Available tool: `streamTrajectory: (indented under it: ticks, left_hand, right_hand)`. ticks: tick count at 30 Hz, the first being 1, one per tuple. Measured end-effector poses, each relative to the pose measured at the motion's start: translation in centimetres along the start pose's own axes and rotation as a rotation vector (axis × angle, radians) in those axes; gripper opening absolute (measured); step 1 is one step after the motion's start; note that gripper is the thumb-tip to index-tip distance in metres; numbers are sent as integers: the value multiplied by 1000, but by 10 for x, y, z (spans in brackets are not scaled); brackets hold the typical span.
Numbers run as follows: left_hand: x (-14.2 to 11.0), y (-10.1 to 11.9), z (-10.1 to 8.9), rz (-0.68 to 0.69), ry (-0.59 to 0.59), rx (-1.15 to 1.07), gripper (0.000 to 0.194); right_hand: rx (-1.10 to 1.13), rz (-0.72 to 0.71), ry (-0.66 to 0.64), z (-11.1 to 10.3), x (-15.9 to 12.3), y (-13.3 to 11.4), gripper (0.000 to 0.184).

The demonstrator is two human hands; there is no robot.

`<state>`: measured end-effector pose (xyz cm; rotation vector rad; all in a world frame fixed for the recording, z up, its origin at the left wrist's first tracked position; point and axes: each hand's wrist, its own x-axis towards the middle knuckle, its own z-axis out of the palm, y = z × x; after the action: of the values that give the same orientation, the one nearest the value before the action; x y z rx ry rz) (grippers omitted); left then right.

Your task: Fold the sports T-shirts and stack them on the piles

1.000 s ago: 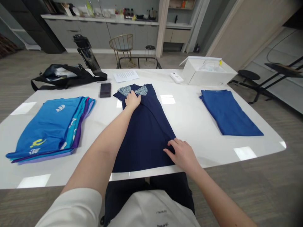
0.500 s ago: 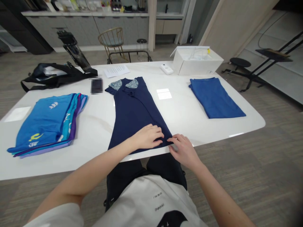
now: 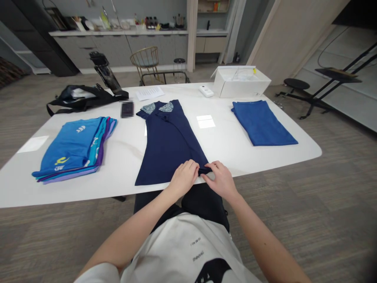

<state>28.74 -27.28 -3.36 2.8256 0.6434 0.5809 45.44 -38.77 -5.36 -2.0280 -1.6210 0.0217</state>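
Note:
A navy shirt (image 3: 166, 147) lies on the white table, one side folded inward, its neck end away from me and its hem along the near edge. Grey patterned patches show near its top. At the hem's right part, my left hand (image 3: 185, 177) pinches the cloth with fingers bent. Just right of it, my right hand (image 3: 221, 181) grips the hem's corner between thumb and fingers. The fabric between the two hands is slightly raised and bunched.
To the left lies a stack of blue, teal and purple garments (image 3: 73, 143). A folded blue cloth (image 3: 262, 122) is at the right. Farther back are a black bag (image 3: 84, 98), a paper sheet (image 3: 150, 93), a white device (image 3: 206, 91) and a white box (image 3: 241, 84).
My left hand has moved down to the hem and closed on its edge. The right hand has shifted slightly left, and the hem corner is now lifted a little. The camera view has tilted up.

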Motion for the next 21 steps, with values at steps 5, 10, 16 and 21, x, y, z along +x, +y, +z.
streamTrajectory:
  ticks: [5,10,16,21]
  left_hand:
    - [-15,-7,-14,29,98,54,18]
    - [-27,-13,-13,62,21,128,31]
    - [-15,-4,0,-35,50,140,29]
    - [-14,-1,5,-84,85,91,26]
  right_hand:
    - [-40,159,94,12,1,-4,17]
    - [130,173,121,21,-2,-12,18]
    - [220,216,162,23,0,-21,9]
    - [234,214,203,25,2,-23,6]
